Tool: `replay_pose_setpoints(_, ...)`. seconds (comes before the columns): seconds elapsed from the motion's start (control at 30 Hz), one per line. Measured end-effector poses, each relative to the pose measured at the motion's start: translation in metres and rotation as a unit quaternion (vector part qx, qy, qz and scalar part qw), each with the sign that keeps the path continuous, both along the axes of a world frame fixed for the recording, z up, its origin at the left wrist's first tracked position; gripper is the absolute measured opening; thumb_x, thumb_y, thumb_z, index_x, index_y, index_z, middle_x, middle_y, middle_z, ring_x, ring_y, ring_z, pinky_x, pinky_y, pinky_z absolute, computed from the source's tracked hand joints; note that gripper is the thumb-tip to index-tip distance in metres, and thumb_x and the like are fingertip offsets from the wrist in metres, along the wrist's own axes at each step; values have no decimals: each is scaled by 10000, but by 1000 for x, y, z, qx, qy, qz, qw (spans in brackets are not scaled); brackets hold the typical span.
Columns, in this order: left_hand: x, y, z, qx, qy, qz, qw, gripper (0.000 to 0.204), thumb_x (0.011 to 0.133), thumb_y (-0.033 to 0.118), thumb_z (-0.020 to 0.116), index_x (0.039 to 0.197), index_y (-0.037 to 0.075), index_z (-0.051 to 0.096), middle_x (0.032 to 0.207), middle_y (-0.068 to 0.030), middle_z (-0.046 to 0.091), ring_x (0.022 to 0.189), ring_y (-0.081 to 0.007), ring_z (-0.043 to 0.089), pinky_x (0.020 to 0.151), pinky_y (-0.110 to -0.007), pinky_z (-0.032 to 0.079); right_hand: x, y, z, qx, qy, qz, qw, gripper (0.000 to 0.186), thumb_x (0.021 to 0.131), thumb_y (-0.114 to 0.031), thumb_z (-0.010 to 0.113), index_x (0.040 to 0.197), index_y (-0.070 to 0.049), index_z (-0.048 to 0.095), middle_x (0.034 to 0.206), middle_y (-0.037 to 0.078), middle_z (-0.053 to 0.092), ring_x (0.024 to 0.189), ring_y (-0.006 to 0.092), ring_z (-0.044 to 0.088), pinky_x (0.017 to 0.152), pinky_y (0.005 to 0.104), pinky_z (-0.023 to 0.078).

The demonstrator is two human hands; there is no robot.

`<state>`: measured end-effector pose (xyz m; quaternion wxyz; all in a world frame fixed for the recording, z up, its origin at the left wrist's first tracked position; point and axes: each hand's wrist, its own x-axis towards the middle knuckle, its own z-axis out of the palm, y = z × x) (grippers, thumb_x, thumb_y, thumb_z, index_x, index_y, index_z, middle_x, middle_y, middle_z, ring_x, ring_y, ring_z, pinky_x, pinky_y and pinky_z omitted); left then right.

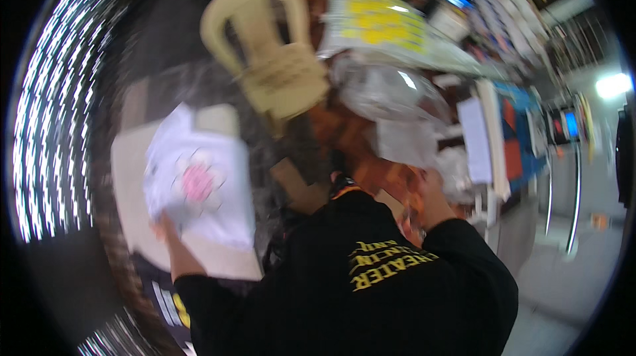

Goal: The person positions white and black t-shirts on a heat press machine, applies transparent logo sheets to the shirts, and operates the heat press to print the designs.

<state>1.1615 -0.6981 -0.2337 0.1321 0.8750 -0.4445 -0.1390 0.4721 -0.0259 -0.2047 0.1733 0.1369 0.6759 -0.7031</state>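
Observation:
A white cloth garment (228,180) with a pink and white flower print lies on a pale beige board or tabletop (126,170) at my left. At the garment's near left edge is my left hand (164,229), touching the cloth; blur hides whether its fingers close on it. My right hand (427,190) hangs at my right side, over the reddish-brown floor and close to some clear plastic. Its fingers are smeared by motion, and I cannot make out anything in them.
Ahead stands a cream plastic chair (285,81). Clear plastic bags (391,91) and a large plastic-wrapped bundle with yellow print (377,21) lie beyond it. To the right are stacked white sheets (475,140) beside blue and red items. Brown cardboard (296,187) lies by my feet.

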Motion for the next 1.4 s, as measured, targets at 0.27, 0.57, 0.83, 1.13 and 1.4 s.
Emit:
replay_pose_setpoints(0.27,-167,42,84,-163,140,-192,958,533,857,157,612,1324,-95,555,1248,-281,646,1146,-392,632,994,-455,480,-68,-96,9,-76,-245,-152,955,156,884,-10,595,1036,-38,616,853,90,651,701,245,659,671,355,590)
replay_pose_setpoints(0.57,-323,185,134,-121,102,-295,942,564,809,19,591,1339,-127,464,1314,-302,533,1245,-420,508,1106,-435,370,-212,-111,51,-95,-105,-88,986,119,874,-23,605,983,-41,649,862,106,687,677,232,668,606,376,562)
replay_pose_setpoints(0.83,-359,261,129,-40,105,-450,886,646,717,-37,509,1363,-41,499,1313,-286,568,1239,-440,543,1089,-477,397,-252,-159,-105,579,22,397,712,334,800,-131,665,1102,-2,723,1195,235,679,1143,357,660,961,410,534)
replay_pose_setpoints(1.13,-404,307,207,197,77,-469,858,616,689,-3,474,1296,-9,575,1204,-275,637,1158,-434,605,1034,-467,451,-271,-222,-144,558,66,442,699,462,846,-180,648,1290,-53,655,1344,233,613,1261,366,595,1071,467,453)
replay_pose_setpoints(1.4,-452,322,211,246,114,-600,753,587,673,-1,531,1252,33,617,1172,-228,673,1124,-388,646,996,-458,487,-239,-231,11,571,40,590,569,344,795,-174,676,1116,-75,750,1180,167,717,1104,356,682,905,512,535)
